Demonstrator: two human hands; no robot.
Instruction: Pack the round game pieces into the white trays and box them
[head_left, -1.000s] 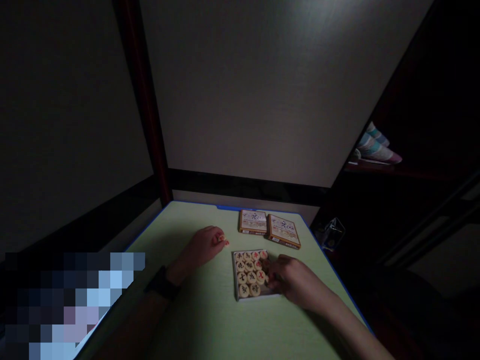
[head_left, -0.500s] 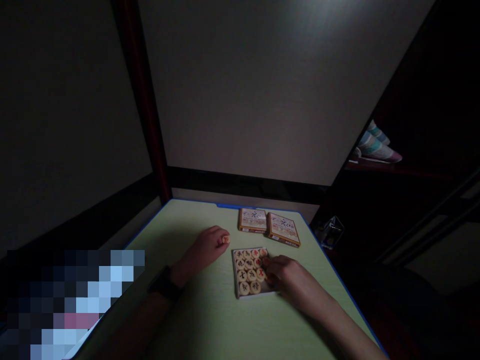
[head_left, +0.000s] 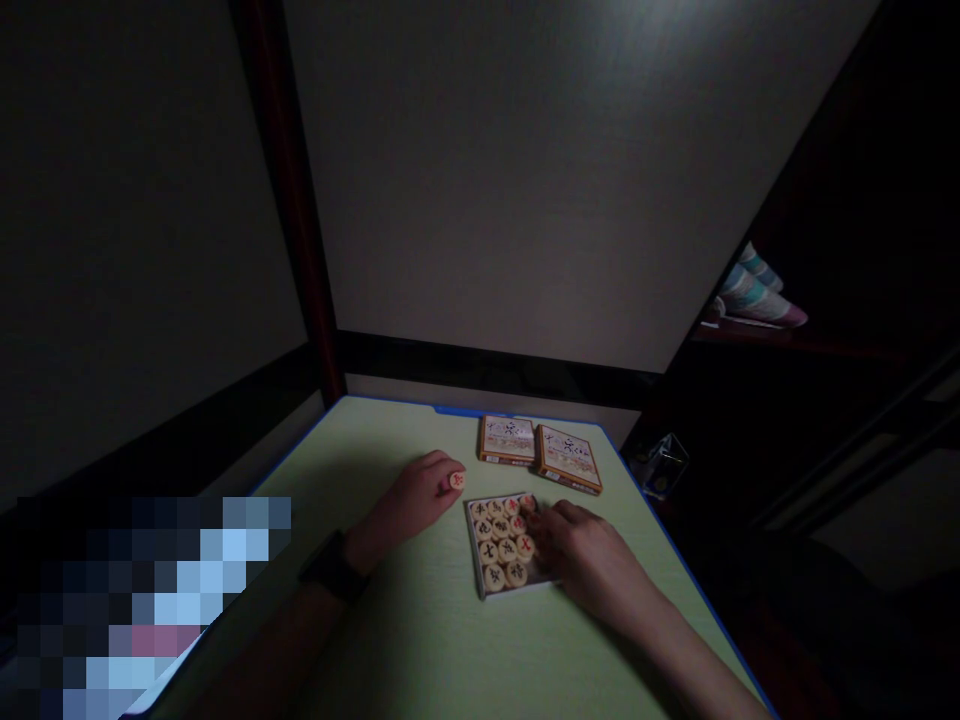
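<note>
My left hand (head_left: pixel 427 492), a dark band on its wrist, is closed on a Chinese chess piece (head_left: pixel 457 481), a round pale disc with a red character. It is just above the table, left of an open shallow box (head_left: pixel 481 585). Rows of Chinese chess pieces (head_left: pixel 508 550) lie in the box, face up, some with black characters and some with red. My right hand (head_left: pixel 579 540) reaches over the box's right side with its fingers bent together and down among the pieces. Whatever those fingertips grip is hidden behind the hand.
Two flat printed boxes (head_left: pixel 508 440) (head_left: pixel 568 458) lie side by side at the back of the light green, blue-edged table (head_left: pixel 405 640). A wall panel (head_left: pixel 487 200) rises behind it. Right of the table is a shiny bag-like item (head_left: pixel 660 467); striped cloth (head_left: pixel 761 290) rests on a shelf.
The open box has turned slightly, and the pieces in its lower rows have shifted a little to the right. Both hands stay in nearly the same places.
</note>
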